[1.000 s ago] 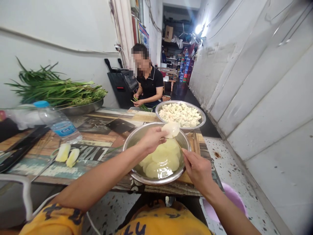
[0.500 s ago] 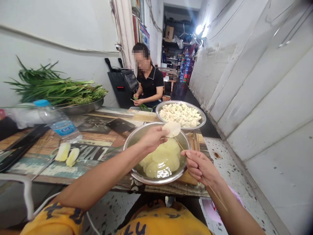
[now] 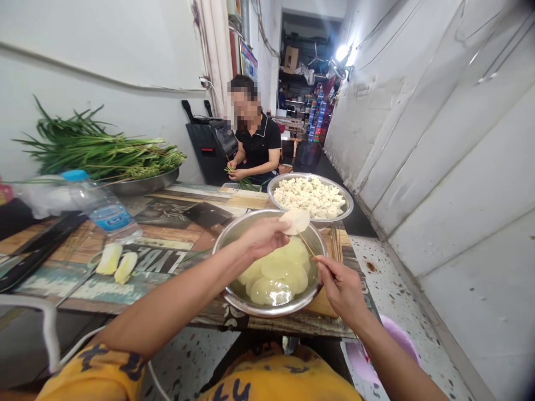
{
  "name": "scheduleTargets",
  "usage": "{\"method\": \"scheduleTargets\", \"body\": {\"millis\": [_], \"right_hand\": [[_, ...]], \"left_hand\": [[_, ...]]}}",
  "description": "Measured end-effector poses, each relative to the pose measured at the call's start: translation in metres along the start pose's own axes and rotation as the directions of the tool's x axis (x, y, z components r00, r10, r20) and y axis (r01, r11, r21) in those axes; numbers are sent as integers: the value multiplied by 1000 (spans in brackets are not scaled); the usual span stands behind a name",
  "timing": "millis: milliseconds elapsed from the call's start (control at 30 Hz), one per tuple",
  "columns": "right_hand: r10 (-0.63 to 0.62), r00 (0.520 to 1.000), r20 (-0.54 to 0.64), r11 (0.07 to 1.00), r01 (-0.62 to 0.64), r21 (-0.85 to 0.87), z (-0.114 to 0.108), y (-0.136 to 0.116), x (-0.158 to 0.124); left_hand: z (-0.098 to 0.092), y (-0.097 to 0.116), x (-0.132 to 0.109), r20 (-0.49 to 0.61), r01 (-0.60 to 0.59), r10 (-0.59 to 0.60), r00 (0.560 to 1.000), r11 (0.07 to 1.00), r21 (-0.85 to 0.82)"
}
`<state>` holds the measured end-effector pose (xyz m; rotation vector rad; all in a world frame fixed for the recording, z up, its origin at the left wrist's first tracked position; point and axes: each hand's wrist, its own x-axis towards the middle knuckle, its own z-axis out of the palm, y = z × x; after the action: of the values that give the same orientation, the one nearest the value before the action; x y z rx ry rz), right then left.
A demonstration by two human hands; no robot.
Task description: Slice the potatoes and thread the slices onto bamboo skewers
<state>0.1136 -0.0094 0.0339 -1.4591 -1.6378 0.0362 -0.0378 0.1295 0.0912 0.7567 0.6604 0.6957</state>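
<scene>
My left hand pinches a thin, pale potato slice above the far part of a metal bowl. In that bowl, several more potato slices lie under water. My right hand grips a thin wooden skewer at the bowl's right rim. The skewer slants up and left, its far end at the lower edge of the held slice; whether it has pierced the slice I cannot tell. A bundle of skewers rests on the table just beyond my right hand.
Behind the bowl stands a metal basin of cauliflower pieces. Further left are a water bottle, two cut cabbage pieces, a knife and a pan of leafy greens. Across the table a person handles green stalks.
My right hand has shifted its hold on the skewer, and its fingers have changed position. The skewer's rear length no longer shows along my forearm. The potato slice has tilted slightly.
</scene>
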Motion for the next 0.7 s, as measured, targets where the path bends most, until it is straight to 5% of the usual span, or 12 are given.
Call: {"method": "scheduleTargets", "body": {"millis": [233,433,700], "right_hand": [[140,986,89,975,-153,163,-1,-4,5],[405,828,388,619,-560,551,-5,-20,16],[451,800,396,522,-597,610,-2,-26,17]], "left_hand": [[-2,3,0,67,49,-47,997,999,-19],[-1,2,0,81,55,-55,995,998,1],[-1,1,0,53,31,-33,998,999,38]]}}
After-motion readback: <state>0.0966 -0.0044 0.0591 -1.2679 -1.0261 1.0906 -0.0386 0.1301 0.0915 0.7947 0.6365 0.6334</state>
